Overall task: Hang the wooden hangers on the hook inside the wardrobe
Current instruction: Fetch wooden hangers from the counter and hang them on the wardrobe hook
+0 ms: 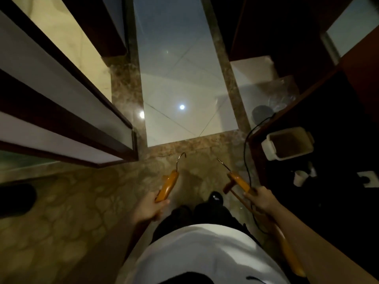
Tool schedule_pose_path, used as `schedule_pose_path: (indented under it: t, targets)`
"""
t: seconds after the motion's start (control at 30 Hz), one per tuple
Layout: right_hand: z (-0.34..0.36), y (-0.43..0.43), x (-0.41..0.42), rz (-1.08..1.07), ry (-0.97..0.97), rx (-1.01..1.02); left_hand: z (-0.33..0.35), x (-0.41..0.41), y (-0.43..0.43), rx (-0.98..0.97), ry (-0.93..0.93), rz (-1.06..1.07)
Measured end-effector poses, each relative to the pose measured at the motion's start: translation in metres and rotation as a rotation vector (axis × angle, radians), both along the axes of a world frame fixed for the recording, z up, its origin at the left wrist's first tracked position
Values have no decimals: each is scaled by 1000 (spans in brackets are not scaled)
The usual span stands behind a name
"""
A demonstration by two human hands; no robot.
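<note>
White shirt (205, 253), left hand (148, 208) and right hand (259, 198) gripping wooden hangers (168, 186) (239, 181) over marble floor (71, 201).

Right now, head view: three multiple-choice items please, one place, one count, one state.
1. The white container sits: A on the floor; B on the dark counter at the right; C on a chair.
2. Count of wooden hangers in view: A one; B four; C two.
3. The right hand: A fingers curled round a hanger; B open, empty; C holding a cup.
Answers: B, it stands on the counter top; C, the left hand holds one, the right the other; A, it grips the hanger's arm.
</note>
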State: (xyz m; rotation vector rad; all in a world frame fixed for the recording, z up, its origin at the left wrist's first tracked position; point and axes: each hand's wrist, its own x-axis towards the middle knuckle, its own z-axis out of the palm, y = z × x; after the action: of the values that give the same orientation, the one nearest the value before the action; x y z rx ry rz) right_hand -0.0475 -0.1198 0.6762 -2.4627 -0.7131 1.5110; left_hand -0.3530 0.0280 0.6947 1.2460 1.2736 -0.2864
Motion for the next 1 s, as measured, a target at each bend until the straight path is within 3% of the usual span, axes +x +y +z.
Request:
schedule_pose_path:
  t: [0.17, 0.47, 0.63, 1.0]
  targets:
    - [-50, -52, 50, -63, 15, -137, -25, 4, -10, -49, 282, 55]
    - [-49, -21, 87, -108, 8, -214, -30, 14, 9, -72, 348, 374]
    - [-54, 50, 94, -118, 69, -226, -35, 18, 57, -32, 365, 366]
    - [-19, 299, 69, 217, 165, -43, -35, 21, 211, -1, 322, 269]
